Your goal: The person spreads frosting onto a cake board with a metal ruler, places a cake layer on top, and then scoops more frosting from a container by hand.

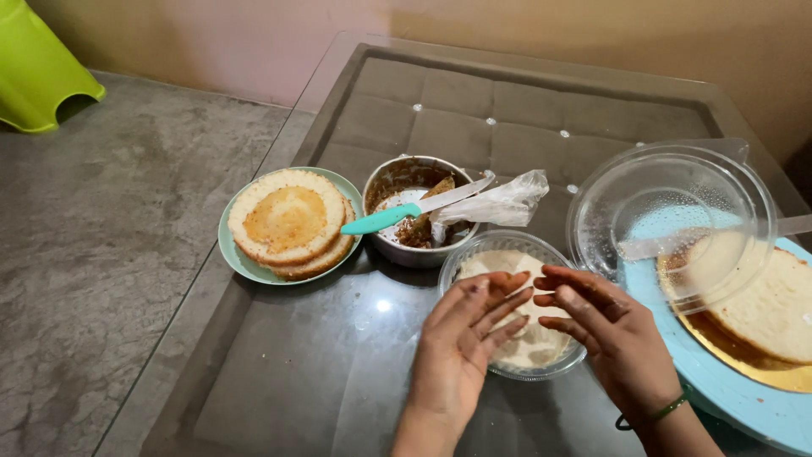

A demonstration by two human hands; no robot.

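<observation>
Head view, going from the left edge across: a lime-green plastic stool sits in the upper left corner on the grey stone floor, well apart from the work. Next comes the glass-topped table with brown tufted padding under the glass. On it, left of centre, a pale green round plate carries stacked round sponge cake layers, the top one browned in the middle — set aside, within reach. Just beside it stands a round metal cake tin with crumbs inside; a teal-handled palette knife lies across its rim, and a crumpled clear plastic bag rests against the tin's right edge.

In the lower centre of the frame, the left hand and the right hand hover over a small clear round plastic container of pale cream. Both hands are open with fingers loosely extended, fingertips nearly meeting above the cream; neither grips anything, and I cannot tell whether they touch the container's rim. A green bangle circles the right wrist.

Toward the right, a large clear glass bowl stands empty, partly over a light blue cake turntable that holds a gold board and a pale sponge layer — raised there, probably, for easy turning.
</observation>
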